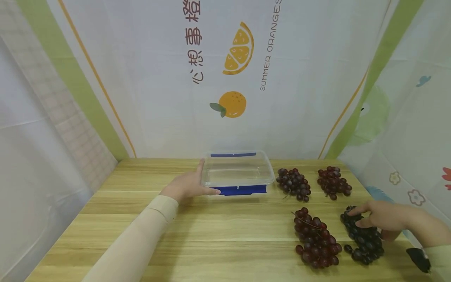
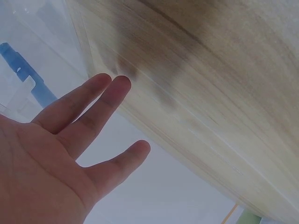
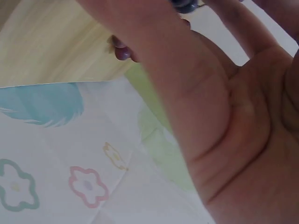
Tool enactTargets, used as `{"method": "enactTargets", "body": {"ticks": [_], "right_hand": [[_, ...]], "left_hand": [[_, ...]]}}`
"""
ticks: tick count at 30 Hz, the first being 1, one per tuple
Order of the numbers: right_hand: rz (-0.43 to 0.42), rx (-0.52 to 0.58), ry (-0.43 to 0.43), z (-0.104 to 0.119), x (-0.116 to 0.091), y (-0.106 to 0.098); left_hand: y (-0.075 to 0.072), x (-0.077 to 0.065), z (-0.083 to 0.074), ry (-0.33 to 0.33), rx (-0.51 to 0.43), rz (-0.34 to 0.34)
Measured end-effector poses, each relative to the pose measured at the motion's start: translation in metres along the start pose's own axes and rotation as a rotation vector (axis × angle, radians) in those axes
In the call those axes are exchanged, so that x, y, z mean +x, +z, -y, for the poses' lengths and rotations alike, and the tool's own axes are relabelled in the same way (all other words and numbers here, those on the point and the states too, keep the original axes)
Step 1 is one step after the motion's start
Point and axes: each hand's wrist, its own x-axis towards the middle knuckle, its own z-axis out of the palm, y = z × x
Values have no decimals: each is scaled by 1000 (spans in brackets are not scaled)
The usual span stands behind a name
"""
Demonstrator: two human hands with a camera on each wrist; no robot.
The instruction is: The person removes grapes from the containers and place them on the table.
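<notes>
A clear plastic container (image 1: 234,172) with blue clip flaps (image 1: 246,190) sits near the back of the table. My left hand (image 1: 186,186) is at its left end, thumb along the front flap and a finger along the left side. Three other fingers (image 2: 98,107) stretch out straight in the left wrist view. On the right, my right hand (image 1: 385,219) is over a bunch of black grapes (image 1: 366,244), with index finger and thumb spread across its upper part. The right wrist view has mostly the palm (image 3: 247,121), with the fingertips out of frame.
Three bunches of dark red grapes lie right of the container: one next to it (image 1: 294,184), one farther right (image 1: 334,182), one in front (image 1: 317,239). Printed curtains (image 1: 169,129) rise behind and beside the wooden table (image 1: 218,239).
</notes>
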Motion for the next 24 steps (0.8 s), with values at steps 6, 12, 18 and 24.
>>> {"method": "enactTargets", "body": {"ticks": [6,12,18,24], "right_hand": [[7,-4,28,6,1,-5],[-45,-70,73,15,-3,-2],[-104,-139,37,28,-2,-1],[-112,-161,11,49,5,1]], "left_hand": [[0,-1,0,-3,-3,1],[1,2,-3,8,-22,4],[4,4,-5,32,-85,10],[7,4,-1,42,-151,24]]}}
